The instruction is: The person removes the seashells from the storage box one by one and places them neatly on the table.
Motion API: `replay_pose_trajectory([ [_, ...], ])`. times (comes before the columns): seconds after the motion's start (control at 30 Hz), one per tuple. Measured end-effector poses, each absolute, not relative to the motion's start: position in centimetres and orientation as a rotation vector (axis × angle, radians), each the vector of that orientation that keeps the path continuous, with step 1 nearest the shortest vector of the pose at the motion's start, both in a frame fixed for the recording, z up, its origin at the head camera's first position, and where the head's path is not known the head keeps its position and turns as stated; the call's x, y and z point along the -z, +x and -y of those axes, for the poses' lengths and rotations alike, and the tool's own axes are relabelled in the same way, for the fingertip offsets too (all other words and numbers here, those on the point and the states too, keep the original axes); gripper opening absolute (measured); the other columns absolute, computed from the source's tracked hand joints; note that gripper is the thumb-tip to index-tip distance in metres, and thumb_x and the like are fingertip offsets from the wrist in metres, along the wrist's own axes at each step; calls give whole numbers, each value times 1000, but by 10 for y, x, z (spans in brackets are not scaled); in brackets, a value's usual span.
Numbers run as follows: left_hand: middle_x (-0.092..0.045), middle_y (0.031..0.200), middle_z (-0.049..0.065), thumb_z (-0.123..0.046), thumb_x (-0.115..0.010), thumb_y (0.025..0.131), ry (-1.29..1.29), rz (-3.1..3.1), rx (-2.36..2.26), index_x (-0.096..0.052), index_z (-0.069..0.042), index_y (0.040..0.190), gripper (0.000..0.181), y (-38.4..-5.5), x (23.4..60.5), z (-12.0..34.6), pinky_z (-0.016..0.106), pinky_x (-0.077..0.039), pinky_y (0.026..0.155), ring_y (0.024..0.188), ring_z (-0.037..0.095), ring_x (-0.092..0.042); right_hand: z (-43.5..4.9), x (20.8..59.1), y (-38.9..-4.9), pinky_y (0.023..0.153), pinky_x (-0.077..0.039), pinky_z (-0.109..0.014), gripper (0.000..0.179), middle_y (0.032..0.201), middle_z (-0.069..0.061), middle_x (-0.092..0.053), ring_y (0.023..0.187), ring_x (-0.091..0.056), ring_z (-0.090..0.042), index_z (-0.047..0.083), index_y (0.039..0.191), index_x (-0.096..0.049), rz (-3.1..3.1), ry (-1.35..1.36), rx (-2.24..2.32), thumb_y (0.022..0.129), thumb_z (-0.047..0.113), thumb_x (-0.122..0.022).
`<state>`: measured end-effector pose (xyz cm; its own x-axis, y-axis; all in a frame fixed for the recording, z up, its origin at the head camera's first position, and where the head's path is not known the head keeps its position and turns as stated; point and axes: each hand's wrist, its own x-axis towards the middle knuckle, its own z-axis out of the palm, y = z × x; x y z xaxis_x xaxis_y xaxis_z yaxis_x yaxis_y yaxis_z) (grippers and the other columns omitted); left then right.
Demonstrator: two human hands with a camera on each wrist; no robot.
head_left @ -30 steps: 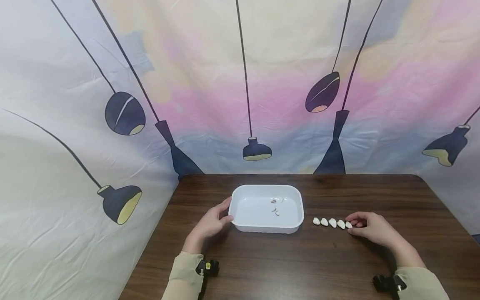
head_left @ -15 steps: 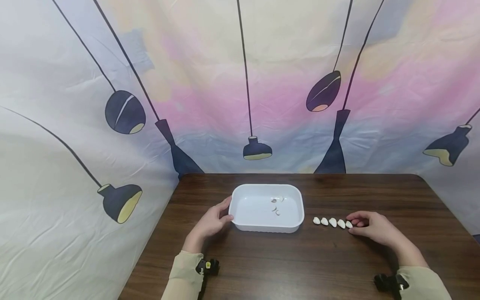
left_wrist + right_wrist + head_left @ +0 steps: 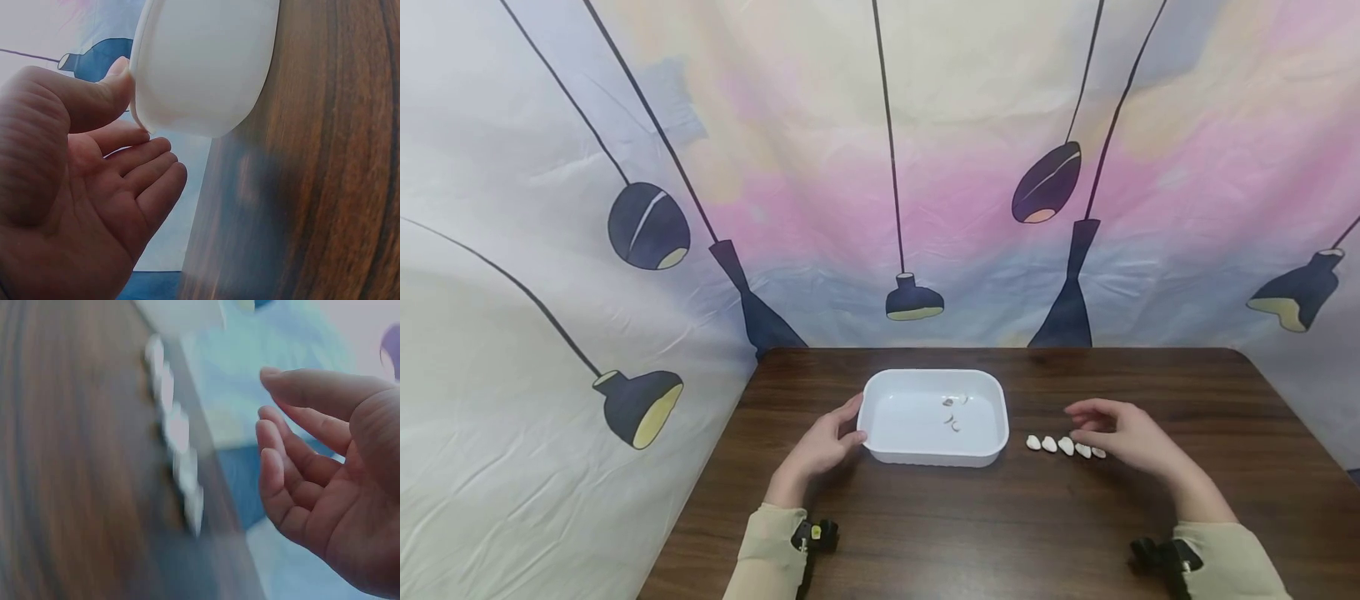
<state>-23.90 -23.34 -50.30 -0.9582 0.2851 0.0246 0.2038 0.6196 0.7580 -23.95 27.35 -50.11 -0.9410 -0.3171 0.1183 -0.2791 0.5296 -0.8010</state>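
Observation:
A white rectangular tray point(image 3: 895, 457) stands on the table, several small pale shells point(image 3: 956, 426) with brownish edges inside it. At its left end my left hand point(image 3: 817, 446) holds the rim between thumb and index finger, as the left wrist view shows up close; the other fingers stay off it. Right of the tray lies a straight row of small white shells point(image 3: 1049, 444), the rightmost one point(image 3: 1098, 452) partly darker. My right hand point(image 3: 1126, 433) hovers over the right part of this row, fingers loosely bent. Nothing sits between its fingertips in the right wrist view.
The dark wood-grain table point(image 3: 955, 533) carries the tray and the row of shells. Behind it hangs a pastel cloth point(image 3: 970, 167) printed with dark lamps. A small black camera mount point(image 3: 816, 533) sits on the left sleeve, another point(image 3: 1165, 557) on the right.
My right hand has let go of the rightmost shell, lifted and shifted left over the row. That shell stays in line with the others. The left hand and tray have not moved.

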Motion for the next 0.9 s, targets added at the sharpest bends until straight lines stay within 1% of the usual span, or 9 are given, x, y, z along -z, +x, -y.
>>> replay_pose_trajectory([
  [0.1, -37, 170, 14, -10, -68, 104, 410, -2735, -1269, -38, -3, 165, 68, -238, 503, 233, 55, -28, 127, 157, 35, -35, -246, 493, -245, 73, -59, -26, 39, 118, -17, -76, 93, -72, -7, -1, 129, -73, -2679, -620, 1446, 95, 18, -83],
  [0.2, -37, 170, 13, -10, -68, 104, 408, -2732, -1274, -38, -3, 165, 68, -238, 503, 232, 55, -29, 127, 157, 35, -35, -216, 484, -251, 76, -58, -26, 35, 116, -13, -77, 94, -72, -11, 1, 126, -74, -2655, -682, 1452, 96, 18, -82],
  [0.33, -37, 170, 13, -11, -68, 104, 408, -2743, -1262, -38, -3, 165, 68, -238, 502, 232, 54, -29, 127, 157, 34, -36, -177, 474, -259, 81, -58, -29, 29, 114, -11, -77, 96, -70, -17, 5, 124, -77, -2636, -738, 1424, 98, 17, -80],
  [0.43, -38, 170, 14, -9, -68, 104, 421, -2752, -1258, -39, -2, 164, 68, -238, 502, 233, 55, -29, 126, 156, 35, -36, -150, 473, -267, 84, -60, -34, 25, 117, -14, -77, 98, -71, -20, 5, 123, -77, -2612, -798, 1390, 99, 10, -75],
  [0.5, -38, 170, 14, -10, -68, 103, 421, -2750, -1254, -39, -2, 164, 68, -238, 501, 233, 54, -29, 127, 156, 35, -36, -134, 477, -274, 86, -60, -37, 24, 117, -13, -77, 99, -71, -21, 4, 121, -78, -2624, -843, 1336, 98, 4, -72],
  [0.63, -38, 170, 15, -11, -69, 103, 414, -2751, -1258, -39, -2, 164, 68, -238, 502, 234, 56, -29, 126, 156, 36, -36, -108, 488, -288, 87, -61, -40, 28, 113, -12, -78, 97, -73, -24, 0, 116, -79, -2709, -937, 1157, 93, -8, -65],
  [0.7, -37, 170, 15, -11, -69, 104, 410, -2747, -1260, -39, -3, 165, 68, -238, 503, 234, 56, -29, 126, 156, 36, -36, -98, 493, -291, 87, -62, -42, 29, 110, -11, -78, 96, -73, -25, -1, 114, -80, -2753, -933, 1069, 91, -12, -65],
  [0.77, -37, 170, 16, -10, -68, 104, 418, -2744, -1271, -39, -2, 164, 68, -239, 504, 234, 56, -29, 126, 156, 36, -36, -89, 496, -293, 88, -61, -43, 28, 107, -10, -79, 96, -72, -26, 1, 112, -80, -2797, -871, 997, 91, -12, -66],
  [0.9, -38, 170, 17, -10, -68, 104, 425, -2739, -1287, -39, -1, 164, 67, -239, 504, 233, 56, -29, 126, 156, 36, -36, -78, 500, -293, 97, -58, -47, 27, 110, -8, -78, 106, -71, -28, 5, 113, -81, -2860, -719, 890, 93, -9, -68],
])
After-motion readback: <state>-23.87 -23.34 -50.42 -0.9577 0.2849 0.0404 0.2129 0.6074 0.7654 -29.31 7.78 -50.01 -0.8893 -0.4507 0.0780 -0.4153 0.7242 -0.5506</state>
